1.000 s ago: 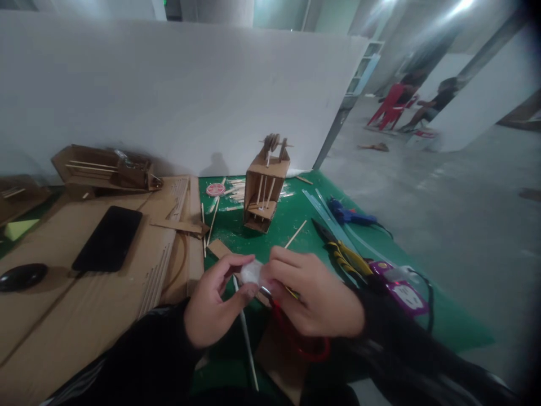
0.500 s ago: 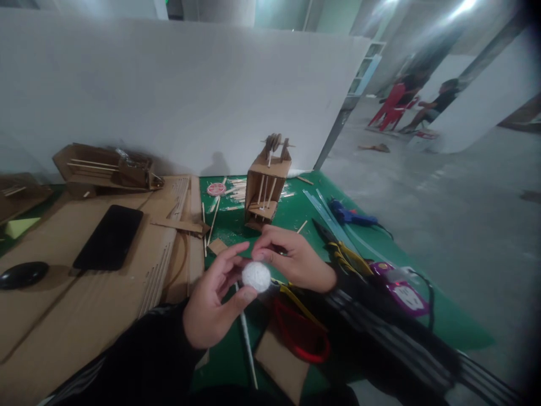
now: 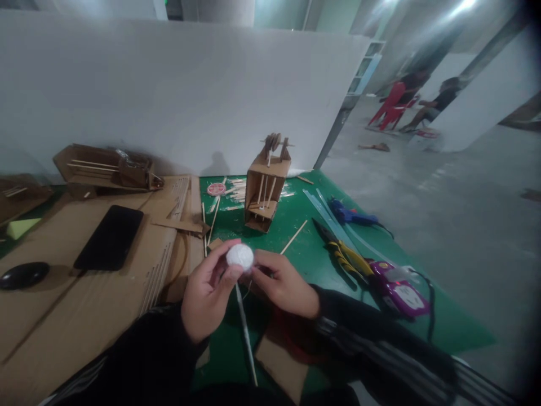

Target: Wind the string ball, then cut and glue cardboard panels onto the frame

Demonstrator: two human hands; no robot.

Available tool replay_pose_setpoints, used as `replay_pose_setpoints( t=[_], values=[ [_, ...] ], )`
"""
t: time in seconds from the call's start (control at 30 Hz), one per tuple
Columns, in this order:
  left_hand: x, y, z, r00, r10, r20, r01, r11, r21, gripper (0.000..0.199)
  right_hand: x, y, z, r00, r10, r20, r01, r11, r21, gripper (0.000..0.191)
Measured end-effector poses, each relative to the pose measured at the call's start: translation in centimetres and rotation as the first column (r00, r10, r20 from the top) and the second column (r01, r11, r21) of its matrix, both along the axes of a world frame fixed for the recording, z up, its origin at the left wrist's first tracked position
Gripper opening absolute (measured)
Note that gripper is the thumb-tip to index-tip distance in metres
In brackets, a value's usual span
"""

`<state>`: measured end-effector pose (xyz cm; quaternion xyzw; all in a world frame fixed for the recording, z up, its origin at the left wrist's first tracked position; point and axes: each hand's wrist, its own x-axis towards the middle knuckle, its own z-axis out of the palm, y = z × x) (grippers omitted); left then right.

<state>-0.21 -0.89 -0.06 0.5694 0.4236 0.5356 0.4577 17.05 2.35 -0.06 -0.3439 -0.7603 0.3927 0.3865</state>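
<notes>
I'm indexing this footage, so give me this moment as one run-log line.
left hand: holds white ball | right hand: at ball's edge, grip unclear | beyond hands: cardboard tower | right side: pliers, glue gun

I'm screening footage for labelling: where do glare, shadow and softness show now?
Head view: a bright light glares at upper right; head view: a soft shadow falls on the white panel, left of the cardboard model; head view: the white ball lacks fine surface detail, and the distant seated person looks blurry.

Head-worn view, looking forward and down, close above a green tabletop (image 3: pixel 310 256)
</notes>
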Motion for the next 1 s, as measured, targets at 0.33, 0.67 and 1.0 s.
replay_pose_setpoints(
  t=[0.33, 0.67, 1.0],
  values=[
    [0.3, 0.1, 0.0, 0.997, -0.074, 0.036, 0.077, 0.992, -0.096, 0.032, 1.7, -2.1, 2.5, 0.993, -0.011, 0.114, -0.018, 0.967, 0.253, 0.013],
    [0.1, -0.1, 1.1, 0.951, -0.242, 0.192, 0.273, 0.950, -0.150, 0.030, 2.2, -1.0, 6.7, 0.926, 0.097, 0.364, -0.228, 0.913, 0.338, 0.012],
    [-0.4, -0.3, 0.9, 0.921, -0.291, 0.260, 0.334, 0.932, -0.142, 0.037, 2.1, 2.4, 7.1, 0.943, 0.220, 0.248, -0.297, 0.894, 0.336, 0.019]
  ],
)
